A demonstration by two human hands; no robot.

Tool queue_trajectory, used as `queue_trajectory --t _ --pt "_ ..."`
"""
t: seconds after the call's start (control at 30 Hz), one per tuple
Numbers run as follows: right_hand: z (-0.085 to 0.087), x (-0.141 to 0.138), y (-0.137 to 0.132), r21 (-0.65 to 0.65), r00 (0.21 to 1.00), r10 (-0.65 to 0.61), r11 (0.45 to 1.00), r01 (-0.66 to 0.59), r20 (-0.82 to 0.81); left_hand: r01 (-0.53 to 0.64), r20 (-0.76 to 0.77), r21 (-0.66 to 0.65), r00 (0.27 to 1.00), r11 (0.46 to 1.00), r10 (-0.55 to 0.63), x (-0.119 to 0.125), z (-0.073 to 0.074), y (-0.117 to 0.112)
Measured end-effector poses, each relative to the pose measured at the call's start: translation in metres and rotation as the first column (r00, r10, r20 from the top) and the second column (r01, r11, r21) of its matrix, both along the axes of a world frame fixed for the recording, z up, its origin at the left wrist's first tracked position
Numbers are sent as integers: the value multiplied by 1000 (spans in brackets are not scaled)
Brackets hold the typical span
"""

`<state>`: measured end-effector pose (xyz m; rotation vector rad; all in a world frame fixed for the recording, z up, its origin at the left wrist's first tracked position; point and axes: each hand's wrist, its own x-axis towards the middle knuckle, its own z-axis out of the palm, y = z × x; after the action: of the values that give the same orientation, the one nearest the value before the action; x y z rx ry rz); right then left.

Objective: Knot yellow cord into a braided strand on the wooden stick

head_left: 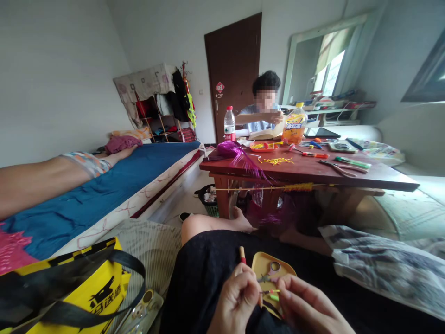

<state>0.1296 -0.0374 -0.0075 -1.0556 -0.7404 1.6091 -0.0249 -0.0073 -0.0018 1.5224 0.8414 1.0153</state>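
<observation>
My left hand (236,299) is closed in a pinch over my lap, holding a thin stick with a red and cream tip (242,254). Close beside it, my right hand (306,308) pinches small thin green and orange pieces (271,292) between the two hands. Under them, a small yellow tray (269,269) rests on my black-clothed lap and holds a little pair of scissors (273,271).
A red-brown low table (313,169) ahead carries purple feathers (239,155), yellow bits, pens, pliers, an orange drink bottle (294,125) and a water bottle (229,124). A person sits behind it. Another person lies on the blue bed (104,185). A yellow bag (69,292) is at my left.
</observation>
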Motion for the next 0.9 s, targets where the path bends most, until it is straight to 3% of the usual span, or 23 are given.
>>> queue_trajectory --t 0.07,0.17,0.23,0.3,0.37,0.47,0.63,0.9 --pt "2 7 2 134 956 -43 991 4 291 24 -99 -87 995 996 -33 -2 -1 3" --pt "4 12 2 299 722 -119 946 -126 681 126 -164 -297 970 947 -181 -3 6 5" --pt "4 12 2 368 601 -185 909 -197 778 158 -229 -308 945 938 -234 1 14 6" --pt "2 11 1 411 559 -230 884 -222 796 152 -338 -249 912 957 -233 7 22 6" --pt "0 10 1 402 534 -218 879 -256 817 121 -396 -215 896 969 -200 14 25 6" --pt "-3 10 3 347 508 -167 894 -283 845 69 -351 -265 922 962 -163 19 20 7" --pt "-1 11 3 319 554 -118 905 -281 824 81 -183 -380 970 921 -161 20 11 8" --pt "1 9 3 308 604 -97 916 -257 791 63 -217 -365 964 929 -151 20 13 3"
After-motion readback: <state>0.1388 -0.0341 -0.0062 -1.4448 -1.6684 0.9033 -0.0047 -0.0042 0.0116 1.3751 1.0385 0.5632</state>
